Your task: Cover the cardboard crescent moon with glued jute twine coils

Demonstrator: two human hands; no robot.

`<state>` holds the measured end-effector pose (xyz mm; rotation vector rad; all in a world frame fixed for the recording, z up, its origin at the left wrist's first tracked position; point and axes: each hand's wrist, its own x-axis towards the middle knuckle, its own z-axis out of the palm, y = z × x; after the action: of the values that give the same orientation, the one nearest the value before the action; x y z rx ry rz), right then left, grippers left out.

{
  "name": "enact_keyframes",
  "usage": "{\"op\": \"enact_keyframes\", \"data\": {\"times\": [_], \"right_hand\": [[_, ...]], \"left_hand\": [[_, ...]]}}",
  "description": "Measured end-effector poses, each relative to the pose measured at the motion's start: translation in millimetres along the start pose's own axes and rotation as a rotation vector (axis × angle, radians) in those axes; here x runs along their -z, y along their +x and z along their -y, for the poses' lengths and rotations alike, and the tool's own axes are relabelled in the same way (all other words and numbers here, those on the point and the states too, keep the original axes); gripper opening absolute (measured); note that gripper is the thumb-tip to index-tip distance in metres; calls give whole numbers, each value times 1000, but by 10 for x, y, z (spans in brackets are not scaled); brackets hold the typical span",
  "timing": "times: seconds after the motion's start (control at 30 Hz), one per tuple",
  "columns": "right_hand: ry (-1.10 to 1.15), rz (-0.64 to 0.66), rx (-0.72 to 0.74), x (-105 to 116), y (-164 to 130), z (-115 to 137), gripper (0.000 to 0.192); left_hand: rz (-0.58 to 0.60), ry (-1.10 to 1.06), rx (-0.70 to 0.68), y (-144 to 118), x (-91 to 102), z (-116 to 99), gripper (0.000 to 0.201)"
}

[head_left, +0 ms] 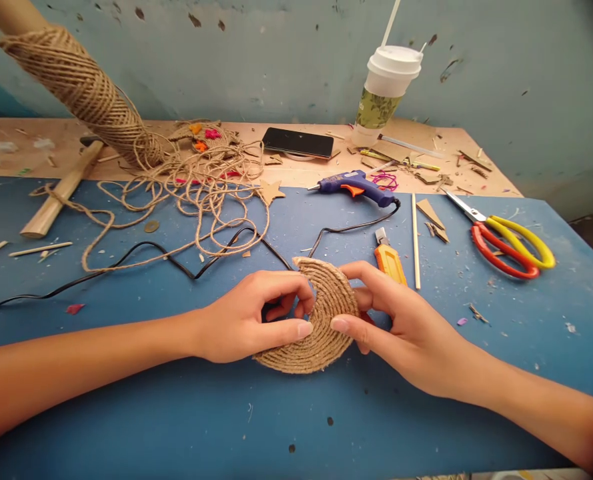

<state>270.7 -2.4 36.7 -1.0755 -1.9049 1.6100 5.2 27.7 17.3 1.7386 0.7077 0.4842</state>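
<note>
A curved piece covered in rows of coiled jute twine (321, 340) is held between my two hands, just above the blue table. My left hand (256, 317) pinches its inner edge, thumb on top and fingers curled behind. On the outer right edge, my right hand (401, 327) grips it with the thumb on the face and the fingers behind, partly hidden. Beyond them lies a blue glue gun (353, 185) with an orange trigger. An orange utility knife (389, 259) rests just past my right hand.
A large twine spool (83, 93) leans at the back left, with loose twine (216, 200) tangled beside it. A wooden-handled hammer (63, 193) lies near it. A black cord (121, 260) crosses the table. Scissors (506, 240), a phone (297, 142) and a lidded cup (386, 93) are further out.
</note>
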Motion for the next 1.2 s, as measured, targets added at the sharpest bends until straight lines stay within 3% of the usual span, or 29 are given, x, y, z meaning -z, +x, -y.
{"op": "enact_keyframes", "data": {"times": [0.33,0.6,0.8,1.2], "right_hand": [[-104,-10,30,-74,10,-6,31],[-64,-15,36,-83,51,6,30],[-60,24,15,-81,48,-30,32],[-48,65,-56,-57,47,-50,37]], "left_hand": [[-47,-4,23,27,-36,-2,23],[-47,-36,88,15,-43,14,24],[-18,-84,-15,20,-41,24,23],[-172,-191,142,8,-77,49,30]]}}
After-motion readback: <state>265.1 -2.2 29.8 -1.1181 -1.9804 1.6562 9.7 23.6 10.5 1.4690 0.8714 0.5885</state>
